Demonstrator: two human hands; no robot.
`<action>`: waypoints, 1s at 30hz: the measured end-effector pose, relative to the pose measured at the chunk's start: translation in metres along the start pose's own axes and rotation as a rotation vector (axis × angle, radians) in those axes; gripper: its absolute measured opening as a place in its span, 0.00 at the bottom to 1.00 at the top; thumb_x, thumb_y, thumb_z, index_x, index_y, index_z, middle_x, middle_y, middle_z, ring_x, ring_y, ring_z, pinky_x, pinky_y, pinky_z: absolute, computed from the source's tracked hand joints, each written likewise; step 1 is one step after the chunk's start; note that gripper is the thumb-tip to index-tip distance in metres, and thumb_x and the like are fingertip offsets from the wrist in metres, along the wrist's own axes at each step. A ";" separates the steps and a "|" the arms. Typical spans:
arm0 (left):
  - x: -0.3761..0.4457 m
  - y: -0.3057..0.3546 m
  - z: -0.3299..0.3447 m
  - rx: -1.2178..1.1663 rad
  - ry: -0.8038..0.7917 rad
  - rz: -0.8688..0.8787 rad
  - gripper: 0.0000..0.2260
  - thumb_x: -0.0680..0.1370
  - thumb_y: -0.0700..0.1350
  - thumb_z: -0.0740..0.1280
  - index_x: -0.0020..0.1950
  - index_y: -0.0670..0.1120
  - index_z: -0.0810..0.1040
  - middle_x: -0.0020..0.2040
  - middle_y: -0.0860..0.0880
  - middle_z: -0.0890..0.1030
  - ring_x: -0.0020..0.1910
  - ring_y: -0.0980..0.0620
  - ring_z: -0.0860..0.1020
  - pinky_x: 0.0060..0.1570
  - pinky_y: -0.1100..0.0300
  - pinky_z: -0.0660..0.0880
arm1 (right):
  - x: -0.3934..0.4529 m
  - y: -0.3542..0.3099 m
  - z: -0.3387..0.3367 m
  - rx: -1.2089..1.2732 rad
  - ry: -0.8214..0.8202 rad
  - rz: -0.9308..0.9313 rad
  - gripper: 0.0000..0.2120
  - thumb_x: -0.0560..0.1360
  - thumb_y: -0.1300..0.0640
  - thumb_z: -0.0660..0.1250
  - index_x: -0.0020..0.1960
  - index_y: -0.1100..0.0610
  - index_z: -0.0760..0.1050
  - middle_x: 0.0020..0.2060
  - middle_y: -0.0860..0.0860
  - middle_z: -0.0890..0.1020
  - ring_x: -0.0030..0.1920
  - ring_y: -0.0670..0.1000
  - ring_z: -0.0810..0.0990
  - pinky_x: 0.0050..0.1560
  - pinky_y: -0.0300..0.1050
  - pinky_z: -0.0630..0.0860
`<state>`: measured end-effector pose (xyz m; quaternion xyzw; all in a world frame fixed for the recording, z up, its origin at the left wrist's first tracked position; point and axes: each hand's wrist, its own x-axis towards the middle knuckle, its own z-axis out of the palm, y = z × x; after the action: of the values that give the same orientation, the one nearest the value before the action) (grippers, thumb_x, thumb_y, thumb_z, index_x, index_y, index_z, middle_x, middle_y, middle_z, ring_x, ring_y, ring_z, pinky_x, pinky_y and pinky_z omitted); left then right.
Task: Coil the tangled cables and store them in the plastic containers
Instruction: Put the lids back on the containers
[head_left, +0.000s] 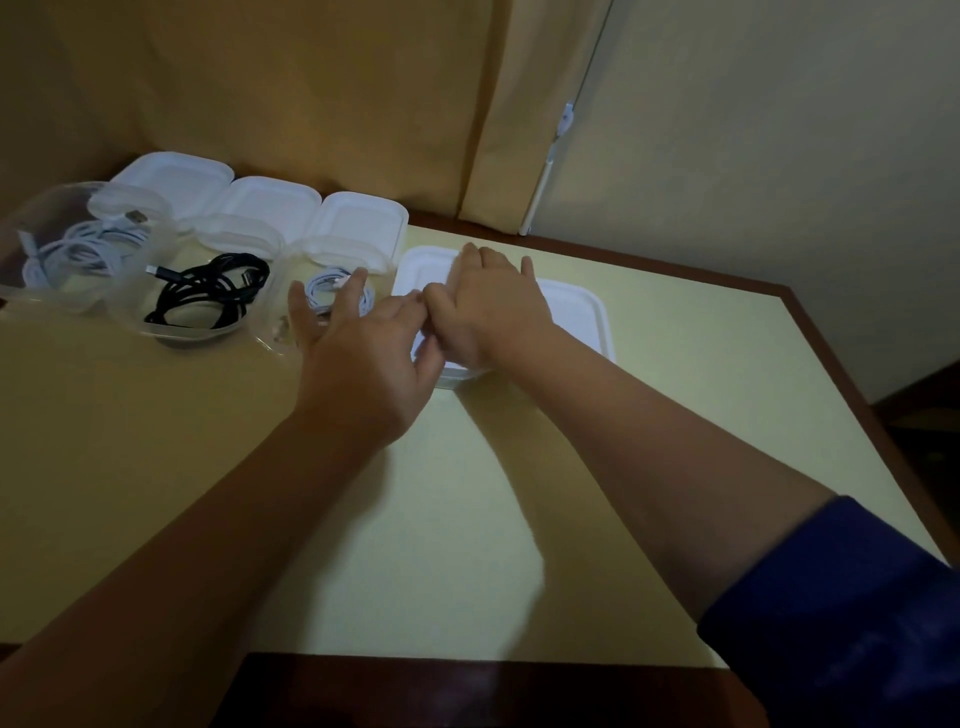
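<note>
- Fingers (470, 260) of the right hand (488, 306) are pressing flat on the lid (576, 317).
- Left hand (358, 348) is spreading wide, with the white cable (332, 288) lying at its twelve o'clock.

both arms reach forward — left hand (358, 358) spread, fingers straight; right hand (488, 306) flat, palm down, beside it.

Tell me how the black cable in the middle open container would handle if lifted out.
The black cable lies in loose, uneven loops, so it would probably sag and uncoil rather than hold its shape. It looks thin, likely light. Its clear container seems thin-walled and may slide or lift with it if a loop snags.
</note>
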<state>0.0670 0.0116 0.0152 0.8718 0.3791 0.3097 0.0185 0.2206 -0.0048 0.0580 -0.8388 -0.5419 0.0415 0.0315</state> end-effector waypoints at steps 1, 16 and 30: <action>-0.001 0.002 0.001 0.005 -0.002 -0.007 0.13 0.80 0.52 0.60 0.57 0.48 0.81 0.52 0.51 0.85 0.72 0.39 0.72 0.71 0.29 0.52 | 0.001 -0.002 0.001 0.017 -0.006 0.015 0.34 0.83 0.42 0.47 0.80 0.64 0.60 0.76 0.62 0.70 0.77 0.59 0.66 0.82 0.62 0.48; -0.001 -0.012 -0.014 -0.058 0.045 0.095 0.13 0.78 0.51 0.65 0.53 0.46 0.84 0.51 0.47 0.85 0.62 0.41 0.78 0.73 0.35 0.58 | 0.004 0.001 0.018 -0.125 -0.043 -0.096 0.33 0.82 0.29 0.38 0.84 0.37 0.38 0.85 0.56 0.44 0.84 0.57 0.39 0.76 0.68 0.27; 0.003 -0.082 -0.056 -0.237 -0.068 0.156 0.17 0.67 0.64 0.71 0.45 0.53 0.85 0.46 0.54 0.83 0.45 0.47 0.80 0.51 0.42 0.75 | 0.099 -0.045 -0.029 0.101 0.158 0.088 0.18 0.77 0.40 0.61 0.47 0.54 0.79 0.43 0.52 0.82 0.48 0.57 0.80 0.58 0.55 0.74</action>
<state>-0.0157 0.0602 0.0398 0.9002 0.2701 0.3231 0.1103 0.2236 0.1036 0.0873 -0.8598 -0.4977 0.0039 0.1143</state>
